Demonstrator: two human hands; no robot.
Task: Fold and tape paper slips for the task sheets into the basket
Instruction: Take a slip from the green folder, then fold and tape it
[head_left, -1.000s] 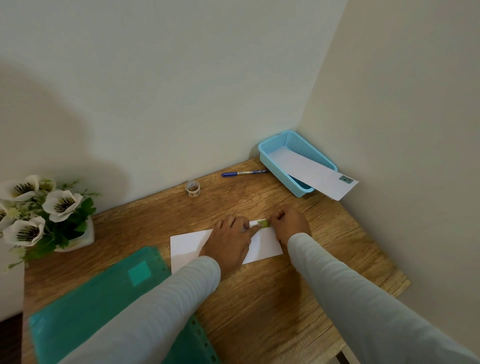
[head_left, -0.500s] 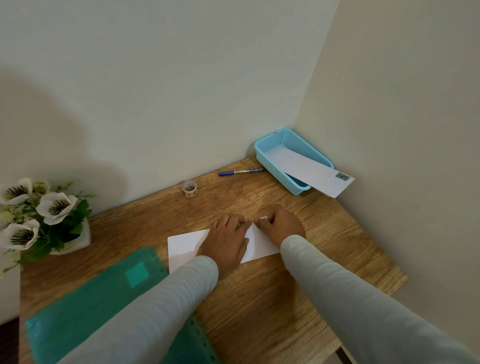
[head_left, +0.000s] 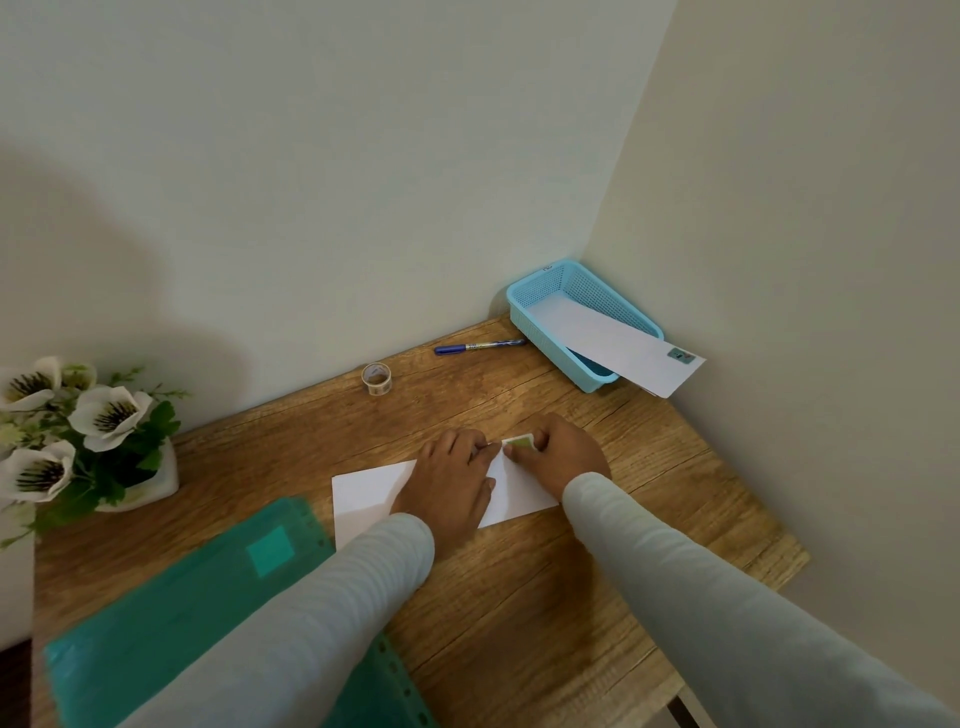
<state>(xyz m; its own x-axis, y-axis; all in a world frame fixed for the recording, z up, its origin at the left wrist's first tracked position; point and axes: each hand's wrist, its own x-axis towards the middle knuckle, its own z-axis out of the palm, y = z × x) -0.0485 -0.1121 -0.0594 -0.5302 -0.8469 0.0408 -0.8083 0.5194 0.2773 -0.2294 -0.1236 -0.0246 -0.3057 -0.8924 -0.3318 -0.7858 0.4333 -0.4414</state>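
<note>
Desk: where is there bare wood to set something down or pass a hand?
Free: the strip between tape roll, pen and slip; the wood between flowers and slip; near-right, from the right sleeve to the desk edge. Crowded: folder near-left, basket with its finished slip far-right, left hand flat on the slip, right hand pinching a tape piece.

The left hand (head_left: 452, 483) lies flat on the folded paper slip (head_left: 369, 488), the right hand (head_left: 563, 457) pinches a green tape piece (head_left: 519, 443) at the slip's far edge, and beyond the slip stand the tape roll (head_left: 376, 378), the pen (head_left: 478, 346) and, far right, the blue basket (head_left: 592, 293) holding a taped slip (head_left: 613, 343).
</note>
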